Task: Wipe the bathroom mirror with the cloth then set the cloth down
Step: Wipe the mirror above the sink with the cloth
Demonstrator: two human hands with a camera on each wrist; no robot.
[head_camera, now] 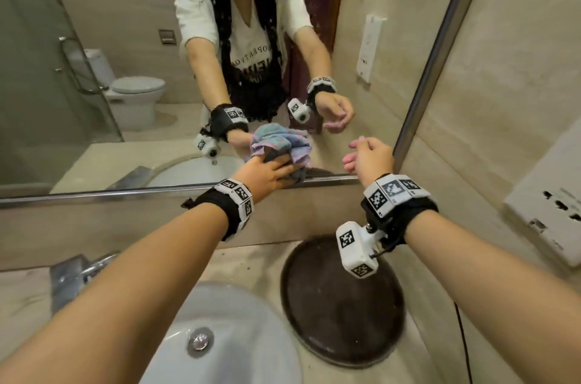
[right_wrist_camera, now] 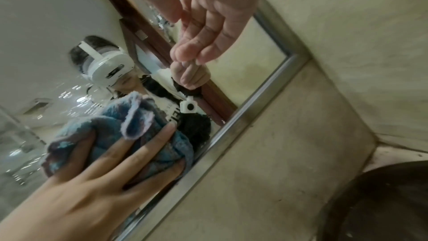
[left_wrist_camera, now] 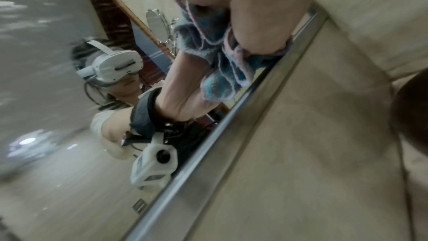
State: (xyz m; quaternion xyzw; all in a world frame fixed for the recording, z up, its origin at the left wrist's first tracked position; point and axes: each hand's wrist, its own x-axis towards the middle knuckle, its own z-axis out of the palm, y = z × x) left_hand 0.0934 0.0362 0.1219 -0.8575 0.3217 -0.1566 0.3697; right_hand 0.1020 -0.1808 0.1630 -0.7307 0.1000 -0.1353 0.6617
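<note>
The bathroom mirror (head_camera: 125,37) fills the wall ahead, edged by a metal frame (head_camera: 125,193). My left hand (head_camera: 267,172) presses a crumpled blue-and-pink cloth (head_camera: 297,176) flat against the glass just above the bottom frame, fingers spread and nearly straight. The right wrist view shows those fingers (right_wrist_camera: 129,146) lying over the cloth (right_wrist_camera: 104,122). In the left wrist view the cloth (left_wrist_camera: 231,65) bunches under the hand at the frame's edge. My right hand (head_camera: 367,157) hovers near the mirror's lower right corner, loosely curled and holding nothing (right_wrist_camera: 203,30).
Below the mirror lie a white sink (head_camera: 226,336) with a chrome faucet (head_camera: 75,273) and a dark round tray (head_camera: 342,305) on the beige counter. A socket plate (head_camera: 547,220) sits on the right wall, with a black cable (head_camera: 465,336) beneath it.
</note>
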